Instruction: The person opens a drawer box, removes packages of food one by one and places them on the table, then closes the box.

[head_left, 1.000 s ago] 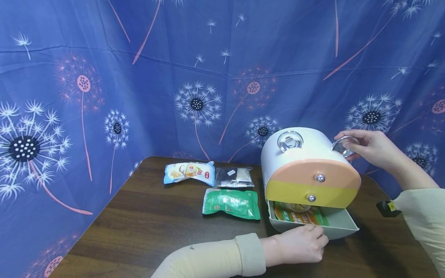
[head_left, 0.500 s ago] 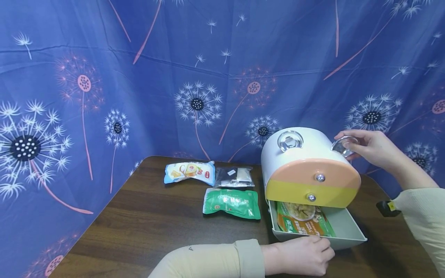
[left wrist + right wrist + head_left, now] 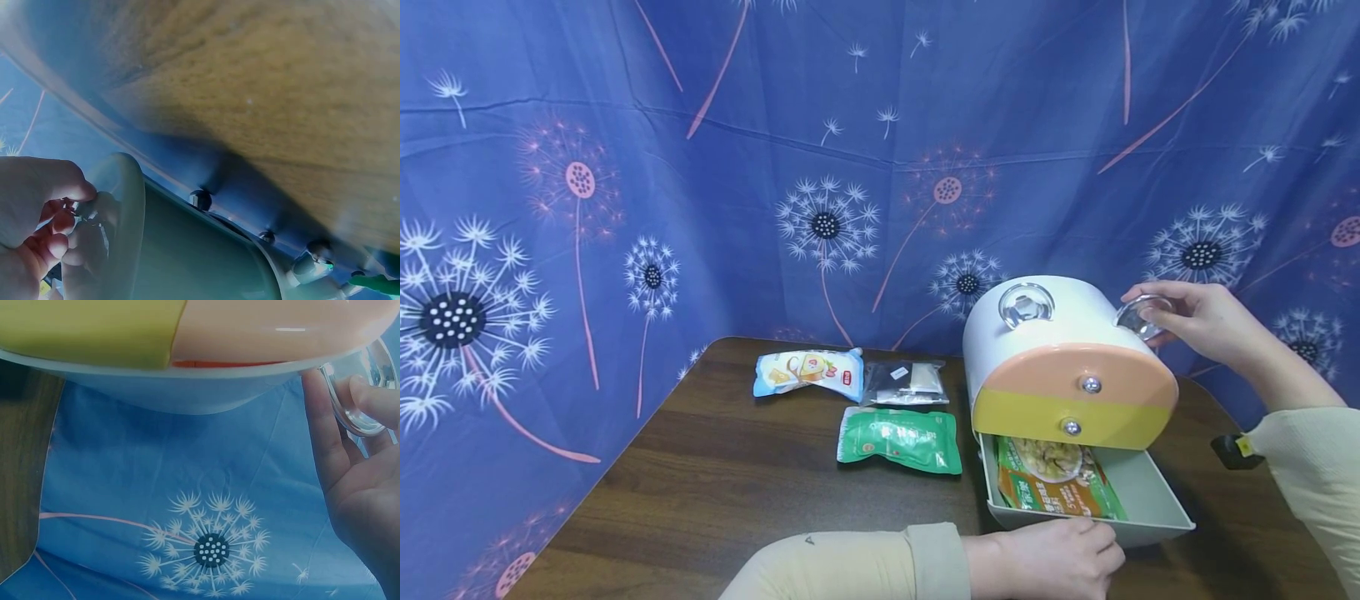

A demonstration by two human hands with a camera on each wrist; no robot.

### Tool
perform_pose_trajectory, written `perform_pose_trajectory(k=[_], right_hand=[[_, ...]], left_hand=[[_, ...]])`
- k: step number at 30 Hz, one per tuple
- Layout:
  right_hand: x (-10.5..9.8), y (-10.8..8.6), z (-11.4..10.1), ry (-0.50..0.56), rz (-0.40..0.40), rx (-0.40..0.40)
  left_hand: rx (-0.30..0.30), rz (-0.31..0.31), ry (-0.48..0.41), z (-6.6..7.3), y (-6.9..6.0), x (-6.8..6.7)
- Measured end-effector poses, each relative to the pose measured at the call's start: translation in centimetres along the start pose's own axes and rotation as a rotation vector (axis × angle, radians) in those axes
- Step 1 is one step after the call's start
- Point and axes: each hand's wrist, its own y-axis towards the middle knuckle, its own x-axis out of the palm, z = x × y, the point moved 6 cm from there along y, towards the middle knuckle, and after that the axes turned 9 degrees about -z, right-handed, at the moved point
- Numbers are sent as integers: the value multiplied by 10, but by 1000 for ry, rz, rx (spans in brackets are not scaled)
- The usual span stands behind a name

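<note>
A rounded mini drawer cabinet (image 3: pixel 1067 304) with a white shell and peach and yellow drawer fronts stands at the right of the table. Its pale green bottom drawer (image 3: pixel 1146 487) is pulled out, holding a green and orange food packet (image 3: pixel 1052 479). My left hand (image 3: pixel 1063 554) is at that drawer's front; the left wrist view shows thumb and fingers pinching its shiny knob (image 3: pixel 87 215). At the cabinet's upper right, my right hand (image 3: pixel 1210 321) grips a round silver ear-shaped piece (image 3: pixel 1131 317), thumb on its face in the right wrist view.
Left of the cabinet lie a green packet (image 3: pixel 898 439), a blue and white snack packet (image 3: pixel 810 373) and a clear bag (image 3: pixel 904 382) with dark and pale contents. A second silver ear (image 3: pixel 1026 305) tops the cabinet. Behind the table hangs a blue dandelion cloth (image 3: pixel 737 225).
The bottom drawer has slid out toward me along with my left hand, exposing more of the food packet inside. My right hand and the cabinet body have stayed put.
</note>
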Motion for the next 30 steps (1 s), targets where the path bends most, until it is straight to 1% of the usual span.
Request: perform_pose_trajectory(k=[2, 5, 7, 9, 12, 14, 17, 19, 22, 24, 26, 30], right_hand=[[0, 0, 1, 0, -5, 5], [0, 0, 1, 3, -9, 7], [0, 0, 1, 6, -7, 5], [0, -1, 1, 7, -2, 2], [0, -1, 1, 9, 3, -3], [1, -1, 1, 6, 7, -2], [1, -1, 1, 7, 6, -5], [1, -1, 1, 10, 6, -7], [0, -2, 1, 5, 14, -6], [0, -2, 1, 0, 19, -6], [-1, -2, 0, -3, 21, -9], [-1, -1, 0, 8, 12, -16]], left_hand=[[20, -39, -46, -1, -1, -2], [22, -53, -22, -6, -8, -16], [21, -50, -4, -8, -11, -22], [24, -55, -2, -8, -11, -21], [35, -68, -25, -2, -4, -7], [42, -81, -42, -1, -1, -2], [49, -105, -85, -3, -1, -3], [58, -139, -132, -5, -1, -4], [72, -166, -181, -9, -2, -8], [74, -163, -184, -12, -3, -11], [64, -146, -173, -18, -5, -16], [13, -99, -120, -33, -10, -25]])
